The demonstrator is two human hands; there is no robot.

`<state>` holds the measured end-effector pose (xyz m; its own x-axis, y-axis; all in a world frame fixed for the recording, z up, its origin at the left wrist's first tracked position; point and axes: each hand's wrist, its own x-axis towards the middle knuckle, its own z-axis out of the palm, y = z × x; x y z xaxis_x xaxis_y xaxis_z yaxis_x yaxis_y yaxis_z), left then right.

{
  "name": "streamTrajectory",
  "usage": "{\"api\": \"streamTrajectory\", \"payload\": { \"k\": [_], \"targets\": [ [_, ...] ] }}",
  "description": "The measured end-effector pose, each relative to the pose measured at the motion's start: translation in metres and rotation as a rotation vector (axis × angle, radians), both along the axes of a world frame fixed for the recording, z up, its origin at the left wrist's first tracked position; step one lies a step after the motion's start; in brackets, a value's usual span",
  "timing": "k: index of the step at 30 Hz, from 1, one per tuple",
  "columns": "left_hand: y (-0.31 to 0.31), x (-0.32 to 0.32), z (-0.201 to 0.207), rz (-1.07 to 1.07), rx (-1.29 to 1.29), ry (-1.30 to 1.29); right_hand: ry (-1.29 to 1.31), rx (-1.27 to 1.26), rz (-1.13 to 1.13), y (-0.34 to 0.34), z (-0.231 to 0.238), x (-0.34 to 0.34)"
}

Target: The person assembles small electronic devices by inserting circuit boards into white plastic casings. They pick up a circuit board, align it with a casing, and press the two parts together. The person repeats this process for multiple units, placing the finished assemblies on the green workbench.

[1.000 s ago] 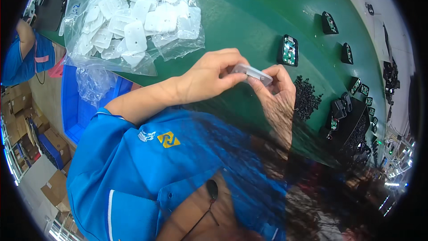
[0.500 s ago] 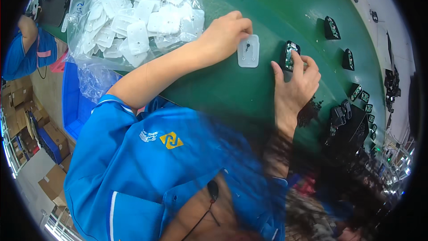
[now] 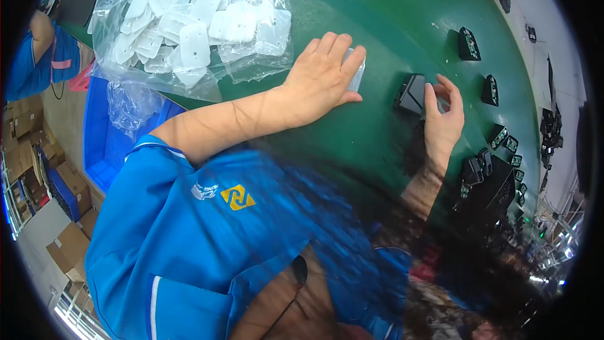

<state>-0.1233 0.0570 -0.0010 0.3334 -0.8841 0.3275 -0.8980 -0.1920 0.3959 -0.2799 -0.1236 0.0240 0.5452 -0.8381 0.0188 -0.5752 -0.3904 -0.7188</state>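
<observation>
My left hand point(image 3: 324, 70) lies with its fingers stretched out over a pale translucent plastic plate point(image 3: 358, 75). Most of that plate is hidden, with only its right side showing. To the right of it, a black plastic housing point(image 3: 410, 93) rests on the green table, its dark outer side in view. My right hand point(image 3: 445, 123) is just right of the housing, thumb and curled fingers apart. Its thumb is close to the housing's edge; whether they touch I cannot tell. Something pale shows between thumb and fingers, too unclear to name.
A clear bag of translucent plates point(image 3: 195, 44) lies at the upper left, above a blue bin point(image 3: 104, 138). Black housings with green circuit boards point(image 3: 468, 44) stand along the right. A black box point(image 3: 500, 186) is at the lower right. Another person's arm point(image 3: 41, 38) shows at far left.
The housing has been turned, hiding its circuit board. My right hand has moved off it to the right. My left hand has flattened out over the plate, which it now mostly covers.
</observation>
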Motion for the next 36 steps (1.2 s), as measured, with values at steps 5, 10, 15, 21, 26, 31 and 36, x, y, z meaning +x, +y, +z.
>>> {"api": "streamTrajectory", "payload": {
  "k": [5, 10, 15, 21, 26, 31, 36],
  "targets": [
    [0.014, 0.012, -0.004, -0.047, -0.056, 0.081, 0.053, -0.276, 0.215, 0.040, 0.016, 0.008],
    [0.018, 0.025, -0.002, -0.137, -0.049, 0.084, 0.097, -0.411, 0.214, 0.051, -0.003, 0.008],
    [0.017, 0.026, -0.001, -0.201, -0.088, 0.131, -0.272, 0.401, 0.158, 0.029, -0.002, 0.004],
    [0.011, 0.023, -0.010, -0.220, -0.094, 0.133, 0.113, -0.286, 0.242, 0.036, 0.008, 0.001],
    [0.016, 0.030, -0.011, -0.200, -0.211, 0.394, 0.032, -0.229, 0.191, 0.060, 0.015, 0.004],
    [0.030, 0.039, 0.003, -0.211, -0.246, 0.531, -0.067, -0.209, 0.509, 0.080, 0.021, 0.032],
    [0.034, 0.040, -0.006, -0.267, -0.176, 0.423, 0.019, -0.212, 0.540, 0.083, 0.019, 0.039]
  ]
}}
